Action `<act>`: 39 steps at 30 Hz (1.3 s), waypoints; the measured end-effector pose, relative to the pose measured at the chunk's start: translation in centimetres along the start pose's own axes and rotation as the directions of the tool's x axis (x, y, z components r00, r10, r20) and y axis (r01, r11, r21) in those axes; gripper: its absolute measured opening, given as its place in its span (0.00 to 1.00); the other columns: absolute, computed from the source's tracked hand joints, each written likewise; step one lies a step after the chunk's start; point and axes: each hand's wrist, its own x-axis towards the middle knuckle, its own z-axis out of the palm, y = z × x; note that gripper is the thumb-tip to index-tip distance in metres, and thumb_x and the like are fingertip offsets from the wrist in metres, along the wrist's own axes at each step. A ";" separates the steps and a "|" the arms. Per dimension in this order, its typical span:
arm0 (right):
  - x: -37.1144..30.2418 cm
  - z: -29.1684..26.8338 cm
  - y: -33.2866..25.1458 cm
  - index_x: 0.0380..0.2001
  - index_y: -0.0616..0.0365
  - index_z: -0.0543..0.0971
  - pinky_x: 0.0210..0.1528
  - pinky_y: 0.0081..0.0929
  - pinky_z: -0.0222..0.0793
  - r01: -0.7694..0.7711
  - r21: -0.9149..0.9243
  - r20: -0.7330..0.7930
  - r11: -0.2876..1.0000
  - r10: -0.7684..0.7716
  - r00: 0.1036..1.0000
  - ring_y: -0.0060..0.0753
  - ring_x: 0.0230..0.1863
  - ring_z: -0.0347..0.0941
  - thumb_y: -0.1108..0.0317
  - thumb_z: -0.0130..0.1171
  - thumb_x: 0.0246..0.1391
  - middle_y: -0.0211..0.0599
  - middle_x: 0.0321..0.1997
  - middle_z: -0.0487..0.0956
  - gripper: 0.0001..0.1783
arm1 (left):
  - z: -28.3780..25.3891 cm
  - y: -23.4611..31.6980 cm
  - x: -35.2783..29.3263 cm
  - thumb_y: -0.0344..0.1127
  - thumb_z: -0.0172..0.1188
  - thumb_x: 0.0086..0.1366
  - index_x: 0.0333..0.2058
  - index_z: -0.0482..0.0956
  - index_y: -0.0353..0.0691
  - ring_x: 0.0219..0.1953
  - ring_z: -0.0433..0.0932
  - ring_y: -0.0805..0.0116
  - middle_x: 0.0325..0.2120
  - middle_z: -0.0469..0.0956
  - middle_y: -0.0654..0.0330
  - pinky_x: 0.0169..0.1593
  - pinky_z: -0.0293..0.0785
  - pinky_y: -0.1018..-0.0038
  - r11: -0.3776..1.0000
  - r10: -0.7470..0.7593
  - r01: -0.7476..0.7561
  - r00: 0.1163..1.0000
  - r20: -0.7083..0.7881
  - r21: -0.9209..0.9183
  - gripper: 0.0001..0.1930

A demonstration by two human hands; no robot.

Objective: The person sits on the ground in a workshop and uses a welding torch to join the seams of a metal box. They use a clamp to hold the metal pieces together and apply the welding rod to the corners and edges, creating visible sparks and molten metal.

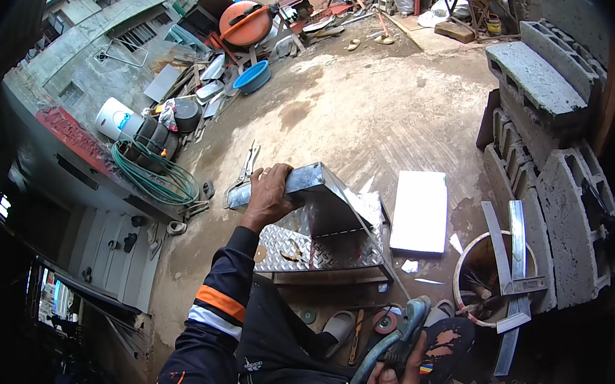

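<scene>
My left hand (pixel 269 194) grips the upper edge of a bent sheet-metal piece (pixel 313 178), fingers curled over it. The piece stands tilted on a low bench (pixel 277 258) topped with diamond plate. Locking pliers (pixel 248 165) sit at its left end. In my right hand (pixel 399 377), above my right thigh, is a teal hand tool (pixel 413 316) with a curved body; its exact kind is unclear. A thin straight strip runs from near its head up towards the metal piece. On the ground between my feet lie a round red disc (pixel 385 321) and a long wooden-handled tool (pixel 355 337).
Right of the bench lies a white slab (pixel 419 212). Beside it a bucket (pixel 459 288) carries metal strips (pixel 518 238) across its rim. Stacked concrete blocks (pixel 575 203) line the right. A coiled green hose (pixel 151 179), blue basin (pixel 252 77) and orange mixer (pixel 245 24) stand farther off.
</scene>
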 end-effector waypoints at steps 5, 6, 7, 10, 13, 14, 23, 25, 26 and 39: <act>0.1 0.0 0.2 0.73 0.68 0.51 0.27 0.23 0.69 0.054 -0.051 -0.007 0.997 -0.055 0.998 0.23 0.23 0.72 0.67 0.46 0.65 0.39 0.33 0.79 0.37 | 0.0 0.0 0.0 0.50 0.77 0.47 0.52 0.69 0.43 0.50 0.75 0.56 0.42 0.76 0.57 0.65 0.54 0.52 1.000 0.000 0.000 1.000 0.000 0.004 0.37; 0.3 0.1 -0.1 0.73 0.68 0.52 0.27 0.23 0.70 0.097 -0.084 -0.017 0.992 -0.099 0.995 0.23 0.23 0.72 0.67 0.46 0.64 0.40 0.34 0.79 0.37 | 0.1 0.0 0.0 0.50 0.77 0.47 0.52 0.69 0.43 0.50 0.76 0.56 0.41 0.76 0.57 0.65 0.54 0.52 1.000 0.000 0.000 1.000 -0.001 0.005 0.37; 0.7 0.2 -0.6 0.73 0.68 0.52 0.27 0.24 0.71 0.140 -0.118 -0.025 0.983 -0.143 0.989 0.24 0.23 0.73 0.67 0.47 0.64 0.41 0.34 0.80 0.36 | 0.1 -0.1 -0.1 0.50 0.77 0.47 0.52 0.69 0.43 0.50 0.76 0.56 0.41 0.76 0.57 0.65 0.54 0.51 1.000 0.000 0.000 1.000 -0.003 0.006 0.37; -0.1 0.0 0.9 0.74 0.65 0.45 0.27 0.22 0.71 0.057 -0.007 0.002 0.998 -0.057 0.998 0.22 0.22 0.71 0.65 0.48 0.65 0.37 0.29 0.77 0.41 | 0.0 0.0 0.0 0.50 0.77 0.46 0.50 0.72 0.44 0.50 0.76 0.55 0.43 0.77 0.58 0.63 0.54 0.54 1.000 -0.010 0.010 1.000 -0.010 -0.004 0.35; -0.5 -0.2 2.0 0.75 0.63 0.42 0.27 0.21 0.71 -0.013 0.056 0.021 0.998 0.012 1.000 0.21 0.20 0.71 0.63 0.49 0.65 0.34 0.24 0.75 0.43 | 0.0 0.1 0.0 0.50 0.77 0.46 0.50 0.72 0.44 0.50 0.76 0.55 0.43 0.77 0.58 0.63 0.54 0.54 1.000 -0.017 0.017 1.000 -0.006 -0.009 0.35; -0.5 -0.2 2.1 0.75 0.63 0.42 0.27 0.21 0.71 -0.016 0.053 0.018 0.998 0.015 1.000 0.21 0.20 0.71 0.63 0.49 0.65 0.34 0.23 0.75 0.43 | 0.0 0.1 -0.1 0.50 0.77 0.46 0.50 0.72 0.44 0.50 0.76 0.55 0.43 0.77 0.58 0.64 0.54 0.54 1.000 -0.020 0.020 1.000 -0.006 -0.009 0.35; 0.1 -0.2 1.0 0.72 0.68 0.53 0.28 0.26 0.72 0.141 -0.150 -0.007 0.978 -0.144 0.990 0.25 0.24 0.74 0.68 0.47 0.64 0.45 0.37 0.81 0.36 | 0.0 0.1 -0.1 0.50 0.77 0.46 0.51 0.72 0.45 0.52 0.75 0.55 0.44 0.77 0.58 0.64 0.54 0.54 1.000 -0.015 0.015 1.000 -0.008 0.007 0.35; 0.1 -0.2 0.8 0.72 0.68 0.53 0.28 0.25 0.72 0.133 -0.118 -0.010 0.984 -0.135 0.991 0.25 0.24 0.74 0.68 0.47 0.64 0.45 0.37 0.81 0.36 | -0.1 0.1 -0.1 0.50 0.77 0.46 0.51 0.72 0.44 0.51 0.75 0.55 0.44 0.77 0.58 0.64 0.54 0.54 1.000 -0.013 0.013 1.000 -0.007 0.009 0.35; 0.1 -0.2 0.7 0.72 0.68 0.53 0.28 0.25 0.72 0.128 -0.102 -0.012 0.986 -0.130 0.991 0.25 0.24 0.74 0.68 0.47 0.64 0.44 0.37 0.81 0.36 | -0.1 0.1 -0.1 0.50 0.77 0.46 0.51 0.71 0.44 0.51 0.76 0.55 0.43 0.77 0.57 0.64 0.55 0.53 1.000 -0.004 0.004 1.000 -0.014 0.005 0.36; -0.1 -0.3 1.4 0.74 0.66 0.50 0.28 0.22 0.70 0.137 -0.108 -0.007 0.985 -0.139 0.990 0.23 0.25 0.71 0.67 0.46 0.65 0.47 0.48 0.78 0.38 | -0.2 0.2 0.0 0.50 0.78 0.45 0.51 0.70 0.43 0.49 0.76 0.55 0.41 0.77 0.56 0.63 0.56 0.56 1.000 0.006 -0.006 1.000 -0.022 0.002 0.37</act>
